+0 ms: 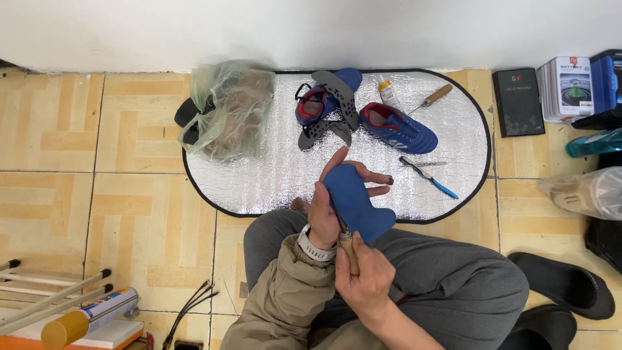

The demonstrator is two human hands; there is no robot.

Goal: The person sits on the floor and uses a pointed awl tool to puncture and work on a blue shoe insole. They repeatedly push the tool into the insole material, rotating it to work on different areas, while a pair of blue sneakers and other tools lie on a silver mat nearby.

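Observation:
My left hand (337,194) holds a blue shoe insole (354,201) above my lap, fingers spread behind it. My right hand (363,279) grips the wooden handle of an awl-like tool (348,249), whose thin metal tip rests against the insole's edge. On the silver mat (259,181) ahead lie two blue sports shoes, one (322,98) at the back with grey perforated insoles (337,110) across it, the other (398,128) on its side to the right.
A small white bottle (389,93), a wooden-handled tool (433,98) and a blue-handled knife (431,174) lie on the mat. A plastic bag (227,110) sits left. Boxes (518,100) and a black slipper (564,282) are right; a spray can (91,317) lower left.

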